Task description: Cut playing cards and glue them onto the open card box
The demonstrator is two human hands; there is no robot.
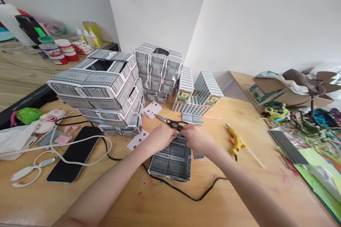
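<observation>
hands point(163, 137) at open card box point(170, 161), far side

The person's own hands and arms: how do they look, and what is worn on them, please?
The left hand and right hand are bare, without gloves. No sleeve, watch or bracelet shows on the tapering left forearm or right forearm. Whether rings are worn cannot be told.

Seemingly a craft corner: glue gun point(236, 145), scissors point(168, 122), playing-card boxes point(170, 159).
</observation>
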